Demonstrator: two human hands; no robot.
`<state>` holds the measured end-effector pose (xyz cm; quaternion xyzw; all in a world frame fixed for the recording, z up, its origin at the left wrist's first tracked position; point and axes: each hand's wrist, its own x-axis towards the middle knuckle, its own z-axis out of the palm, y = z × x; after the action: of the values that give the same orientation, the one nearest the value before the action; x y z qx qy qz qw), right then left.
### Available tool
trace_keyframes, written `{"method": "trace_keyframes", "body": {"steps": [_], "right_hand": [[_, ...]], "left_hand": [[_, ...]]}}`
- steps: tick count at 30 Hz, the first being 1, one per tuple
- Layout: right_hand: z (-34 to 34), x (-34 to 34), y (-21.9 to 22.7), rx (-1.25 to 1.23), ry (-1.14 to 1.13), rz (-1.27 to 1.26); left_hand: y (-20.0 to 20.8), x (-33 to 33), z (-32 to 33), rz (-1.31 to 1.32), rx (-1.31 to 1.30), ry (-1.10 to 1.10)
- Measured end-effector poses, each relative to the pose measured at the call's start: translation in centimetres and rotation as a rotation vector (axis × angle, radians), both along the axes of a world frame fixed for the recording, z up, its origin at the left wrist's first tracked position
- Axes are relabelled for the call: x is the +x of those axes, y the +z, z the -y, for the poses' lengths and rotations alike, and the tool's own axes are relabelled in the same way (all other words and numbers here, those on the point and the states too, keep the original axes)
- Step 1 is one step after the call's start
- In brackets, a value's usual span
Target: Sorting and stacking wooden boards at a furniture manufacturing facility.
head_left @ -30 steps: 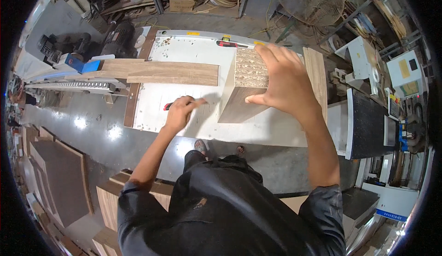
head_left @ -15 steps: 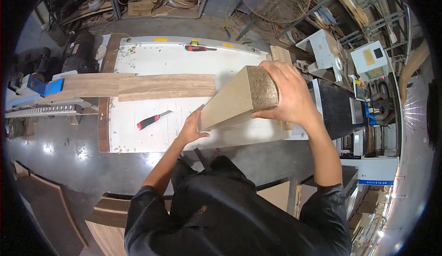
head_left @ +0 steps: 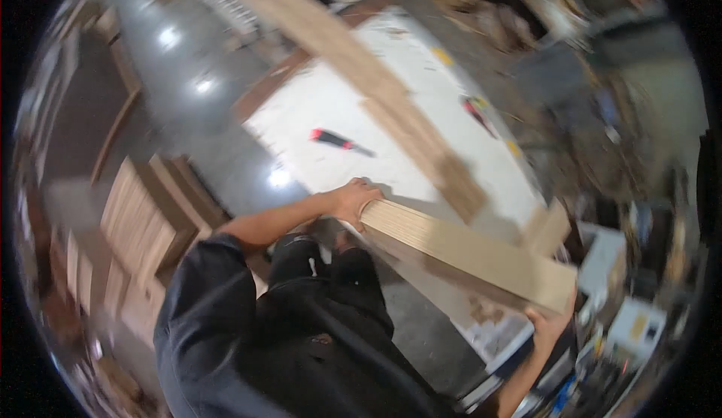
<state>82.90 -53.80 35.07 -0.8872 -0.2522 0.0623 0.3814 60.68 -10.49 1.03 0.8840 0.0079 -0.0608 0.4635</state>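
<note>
A long, pale stack of thin wooden strips (head_left: 466,256) is held between my two hands, above the near edge of the white worktable (head_left: 301,113). My left hand (head_left: 352,200) is wrapped round its left end. At the far right end my right hand (head_left: 549,324) grips it, with the thumb showing on the near side and most of the fingers hidden. A red-and-black utility knife (head_left: 331,140) lies on the table beyond my left hand, blade out. Wood-grain boards (head_left: 376,80) run across the tabletop behind it.
Another red-and-black tool (head_left: 479,114) rests near the table's far edge. Short wood pieces (head_left: 547,228) sit at its right end. Stacked panels (head_left: 143,215) stand on the floor at left. A white machine box (head_left: 635,331) is at lower right.
My view has turned, and the picture is blurred. The stack has swung from pointing its end up at me to lying lengthwise across in front of me. Both hands still hold its ends.
</note>
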Motion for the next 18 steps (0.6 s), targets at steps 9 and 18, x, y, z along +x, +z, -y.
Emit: {"method": "trace_keyframes", "body": {"steps": [9, 18], "right_hand": [[-9.6, 1.8, -24.6, 0.188, 0.161, -0.855], [-33.3, -12.3, -23.9, -0.117, 0.759, -1.187]], "left_hand": [[13.7, -29.7, -4.2, -0.611, -0.259, 0.32], [21.1, -54.7, 10.1, -0.385, -0.657, 1.05]]}}
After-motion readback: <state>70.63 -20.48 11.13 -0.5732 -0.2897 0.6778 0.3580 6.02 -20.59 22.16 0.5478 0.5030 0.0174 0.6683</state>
